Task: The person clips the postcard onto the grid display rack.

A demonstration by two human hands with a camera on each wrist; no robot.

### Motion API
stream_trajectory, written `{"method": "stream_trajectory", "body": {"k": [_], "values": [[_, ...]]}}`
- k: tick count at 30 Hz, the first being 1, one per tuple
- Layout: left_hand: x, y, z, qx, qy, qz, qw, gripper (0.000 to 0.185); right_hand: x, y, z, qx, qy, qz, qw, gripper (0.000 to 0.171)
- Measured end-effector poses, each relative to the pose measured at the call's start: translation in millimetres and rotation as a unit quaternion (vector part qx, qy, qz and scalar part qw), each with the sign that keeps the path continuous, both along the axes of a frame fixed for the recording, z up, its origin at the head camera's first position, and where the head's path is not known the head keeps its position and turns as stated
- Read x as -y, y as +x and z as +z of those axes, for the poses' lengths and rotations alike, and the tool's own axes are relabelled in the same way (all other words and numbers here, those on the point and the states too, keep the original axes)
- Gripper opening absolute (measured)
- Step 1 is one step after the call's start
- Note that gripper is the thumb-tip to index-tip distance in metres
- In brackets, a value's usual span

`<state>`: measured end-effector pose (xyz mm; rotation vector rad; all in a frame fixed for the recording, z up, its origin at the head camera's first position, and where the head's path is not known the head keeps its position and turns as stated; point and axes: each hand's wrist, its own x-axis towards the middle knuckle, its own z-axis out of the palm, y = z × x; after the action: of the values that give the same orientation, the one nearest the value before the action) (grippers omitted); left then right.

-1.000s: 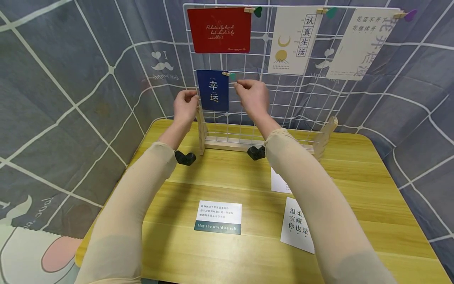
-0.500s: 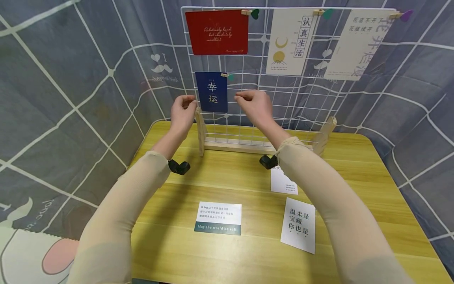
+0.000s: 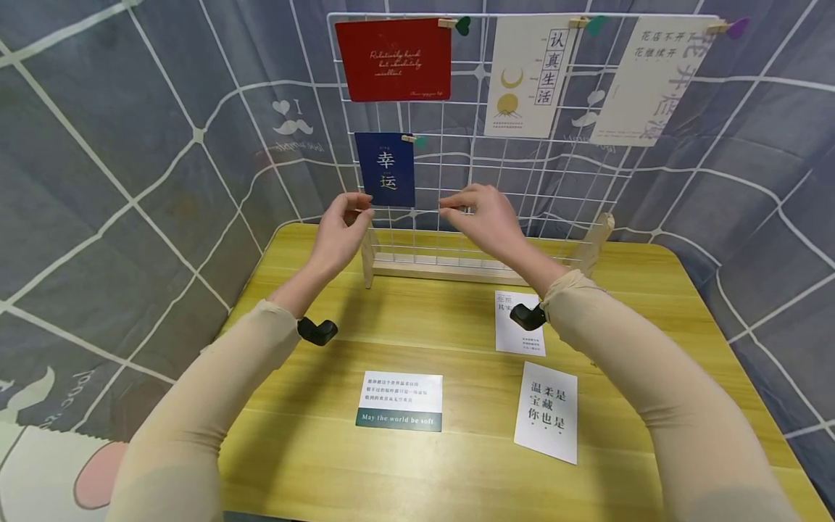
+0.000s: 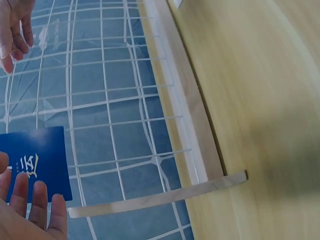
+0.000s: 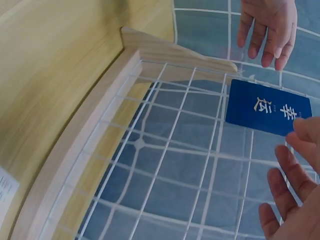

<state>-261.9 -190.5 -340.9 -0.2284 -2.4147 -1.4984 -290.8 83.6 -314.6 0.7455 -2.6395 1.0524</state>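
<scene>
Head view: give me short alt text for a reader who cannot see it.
Both hands, left and right, hover just below a blue card clipped to a white wire grid, holding nothing. Three more cards hang along the grid's top; three lie on the wooden table.

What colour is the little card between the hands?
Dark blue card with pale characters; clearest in the head view.

Brightness: bright, even indoor light in all three views.
Light source: overhead; not itself in view.
Shadows: soft ones under both forearms on the table, darkest toward its near left corner.
Glare: mild pale sheen on the wood in the left wrist view.
Distortion: head view bends the wire grid and backdrop lines outward at the edges.
Focus: head view sharp; left wrist view blurs the tabletop; fingers at the frame edges look soft.
</scene>
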Motion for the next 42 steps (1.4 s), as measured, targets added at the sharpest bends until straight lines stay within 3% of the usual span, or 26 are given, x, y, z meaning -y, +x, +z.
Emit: {"method": "stream_trajectory", "body": {"k": [7,13,23,28,34,42], "values": [[-5,9.9,-8.1,0.017,-0.03,-0.058,0.9978,0.036,-21,7.7,-9.7,-0.001,0.064,0.025,0.998,0.03],[-8,16.0,-18.0,0.021,-0.058,-0.102,0.9929,0.038,-39,14.7,-18.1,-0.004,0.08,0.037,0.996,0.031],[-12,37.2,-40.2,0.056,-0.184,-0.15,0.9699,0.051,-78,24.6,-41.4,0.046,0.082,0.031,0.995,0.033],[-9,47.0,-55.2,0.082,-0.21,-0.171,0.9592,0.053,-109,29.9,-56.4,0.057,0.085,0.026,0.994,0.036],[0,58.6,-73.4,0.098,-0.233,-0.192,0.9483,0.055,-151,37.8,-71.1,0.073,0.097,-0.012,0.993,0.04],[10,77.1,-84.7,0.128,-0.26,-0.223,0.9308,0.064,-191,51.3,-84.3,0.104,0.113,-0.04,0.987,0.043]]}}
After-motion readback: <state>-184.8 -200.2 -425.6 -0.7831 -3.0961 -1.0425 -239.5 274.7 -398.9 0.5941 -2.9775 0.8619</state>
